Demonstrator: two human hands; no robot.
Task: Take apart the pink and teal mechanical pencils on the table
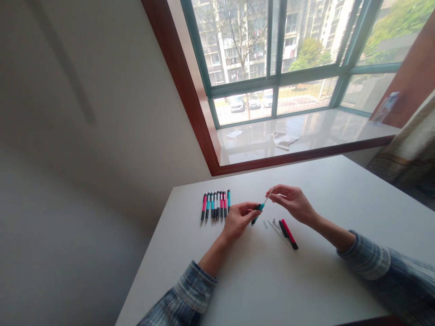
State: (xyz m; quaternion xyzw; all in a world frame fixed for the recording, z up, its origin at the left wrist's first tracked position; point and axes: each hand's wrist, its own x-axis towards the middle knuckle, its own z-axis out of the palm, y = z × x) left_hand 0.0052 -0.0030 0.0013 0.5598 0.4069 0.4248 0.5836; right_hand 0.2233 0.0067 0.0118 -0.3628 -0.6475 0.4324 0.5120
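My left hand (239, 219) is closed on a teal and black pen barrel (257, 214), held tilted just above the white table (190, 271). Between the fingertips of my right hand (292, 201) is a thin pale pen refill (268, 195), whose lower end meets the top of the barrel. How deep it sits inside is hidden. Below my hands lie a red and black pen barrel (289, 234), a black pen part (282, 228) against it, another thin refill (281, 235), a small spring (265, 224) and a tiny pen tip (273, 221).
Left of my hands, several pens (215, 206) in red, teal, white and black lie side by side in a row. Beyond the table's far edge, a window sill (251, 147) holds a crumpled cloth (284, 140) and a clear bottle (385, 109). A curtain (404, 154) hangs at the right.
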